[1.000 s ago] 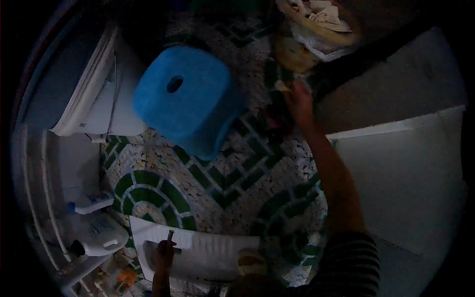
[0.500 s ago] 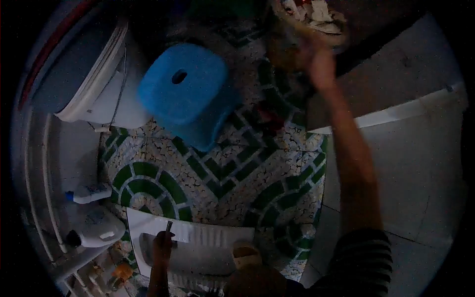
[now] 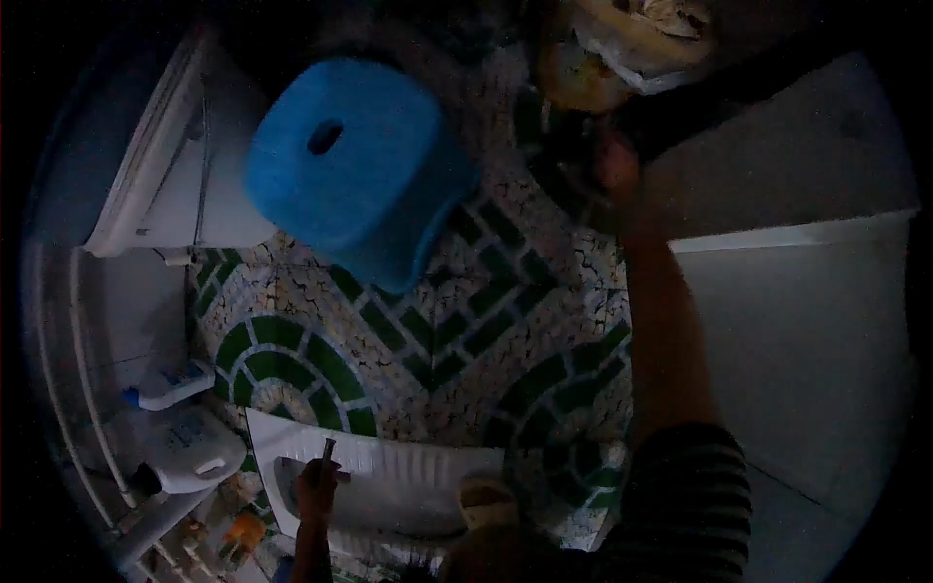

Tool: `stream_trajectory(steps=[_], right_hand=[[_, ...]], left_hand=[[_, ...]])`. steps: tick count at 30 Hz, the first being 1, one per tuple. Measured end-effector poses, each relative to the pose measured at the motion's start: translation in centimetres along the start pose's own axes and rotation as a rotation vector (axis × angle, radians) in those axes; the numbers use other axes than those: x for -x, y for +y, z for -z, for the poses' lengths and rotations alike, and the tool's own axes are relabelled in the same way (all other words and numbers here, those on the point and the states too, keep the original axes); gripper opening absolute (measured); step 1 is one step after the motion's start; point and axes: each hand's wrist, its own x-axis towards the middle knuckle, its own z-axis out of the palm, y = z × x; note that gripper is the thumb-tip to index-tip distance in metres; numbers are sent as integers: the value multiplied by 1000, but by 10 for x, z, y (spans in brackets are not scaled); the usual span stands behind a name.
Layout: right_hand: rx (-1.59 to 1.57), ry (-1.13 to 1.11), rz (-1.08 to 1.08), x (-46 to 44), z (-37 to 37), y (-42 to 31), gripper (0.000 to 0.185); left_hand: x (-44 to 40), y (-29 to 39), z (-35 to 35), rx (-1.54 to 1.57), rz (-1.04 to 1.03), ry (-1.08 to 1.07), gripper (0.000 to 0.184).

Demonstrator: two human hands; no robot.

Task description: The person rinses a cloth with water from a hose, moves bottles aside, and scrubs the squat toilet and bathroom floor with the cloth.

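Observation:
At the bottom, my left hand (image 3: 317, 488) is closed around a short, narrow handle-like thing (image 3: 328, 449), whose end sticks up past the fingers. That hand is above the white squat toilet (image 3: 408, 457). My right arm reaches far forward, and my right hand (image 3: 618, 163) is below a bin (image 3: 627, 58) with crumpled paper in it. Darkness and blur hide the right fingers, so I cannot tell whether they hold anything. A dark shape (image 3: 573, 146) lies beside that hand, too dim to name.
A blue plastic stool (image 3: 345, 155) stands on the green-patterned tile floor (image 3: 437, 340). Left of it is a large white tub (image 3: 209, 185). Two white bottles (image 3: 194, 452) lie near pipes (image 3: 92, 379) along the left wall. A pale wall panel (image 3: 777, 321) borders the right side.
My right hand has come down and back from the bin's rim. The view has shifted slightly, while my left hand keeps its grip over the toilet.

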Motion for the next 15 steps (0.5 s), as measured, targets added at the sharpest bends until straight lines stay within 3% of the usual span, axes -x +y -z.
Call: stream_trajectory(steps=[2, 4, 5, 6, 8, 10, 11, 12, 15], right_hand=[[36, 165, 49, -4, -5, 20, 38], [-36, 120, -52, 1, 7, -7, 37], [-81, 79, -98, 9, 19, -30, 36], [-140, 32, -130, 20, 36, -62, 35], [-365, -247, -192, 53, 77, -136, 33], [-474, -420, -103, 103, 123, -191, 32], [-440, 137, 179, 149, 135, -217, 32], [-471, 122, 203, 155, 130, -219, 32], [-560, 69, 263, 181, 112, -216, 32]], left_hand=[[0, -2, -2, -289, -147, -11, 20], [-2, -5, -2, -114, -93, -66, 19], [-1, -5, -2, 202, 31, -110, 18], [-2, -8, 1, 516, 159, -150, 17], [-7, -26, 5, 333, 7, -120, 16], [-11, -40, 8, 337, -61, -129, 16], [-15, -45, 8, 430, -58, -147, 16], [-15, -42, 7, 519, -53, -163, 16], [-9, -27, 9, 267, 11, -115, 16]])
